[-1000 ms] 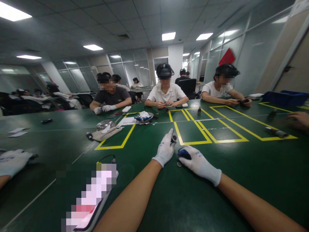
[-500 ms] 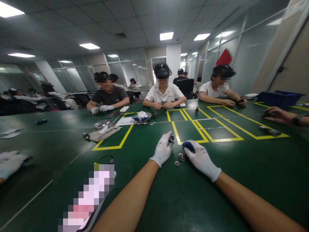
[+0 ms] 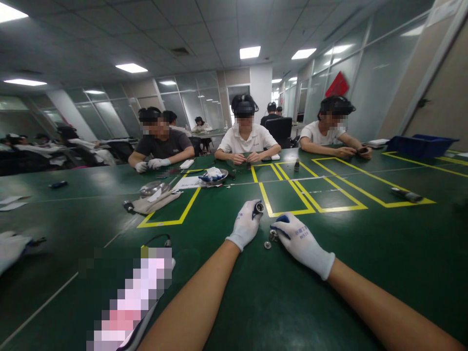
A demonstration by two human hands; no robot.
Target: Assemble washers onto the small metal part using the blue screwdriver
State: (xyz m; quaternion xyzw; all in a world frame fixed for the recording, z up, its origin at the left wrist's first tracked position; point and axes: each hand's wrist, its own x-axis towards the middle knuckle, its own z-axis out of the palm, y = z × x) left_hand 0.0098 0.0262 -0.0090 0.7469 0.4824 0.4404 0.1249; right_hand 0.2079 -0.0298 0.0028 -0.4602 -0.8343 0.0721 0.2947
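Observation:
My left hand [image 3: 245, 225], in a white glove with blue-coated fingers, is closed around a short black tube [image 3: 259, 208]. The tube's round open end faces me, showing a metallic rim. To its right, my right hand [image 3: 302, 243], gloved the same way, reaches low over the table with curved fingers and thumb apart. Its fingertips are at a small cluster of round silvery metal parts [image 3: 272, 235]; whether they grip one is not clear. One more round metal part [image 3: 267, 245] lies just in front of the cluster.
Yellow tape [image 3: 292, 213] marks rectangles on the green table [image 3: 234, 302]. A phone-like blurred item [image 3: 131, 297] lies near left. Farther off are a metal bowl [image 3: 224, 174] with gloves, a cloth bag [image 3: 157, 202], a black flashlight-like cylinder [image 3: 406, 195] and a blue bin [image 3: 422, 146]. Co-workers sit opposite.
My right hand has moved slightly left and its fingers have come down to the metal parts. My left hand keeps its hold on the tube. A co-worker's hand at the right has left view.

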